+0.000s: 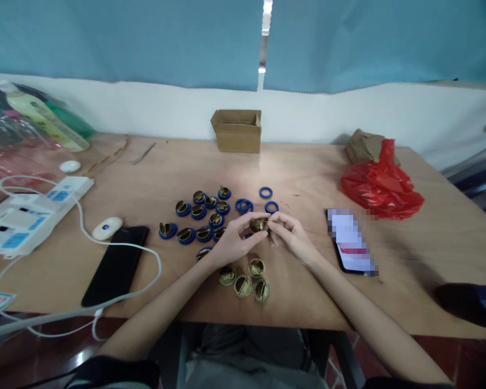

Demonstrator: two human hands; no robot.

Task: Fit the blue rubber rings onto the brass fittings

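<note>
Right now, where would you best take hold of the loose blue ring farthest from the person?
The farthest blue ring is probably best pinched across opposite edges of its outer rim, coming from above: it lies flat on the table, apart from the other loose rings, so fingertips should fit around it.

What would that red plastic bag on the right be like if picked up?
The red plastic bag would probably feel floppy, since its thin skin is wrinkled. It seems unlikely to roll, as it slumps broadly on the table. Its weight is hard to guess: any contents are hidden.
</note>
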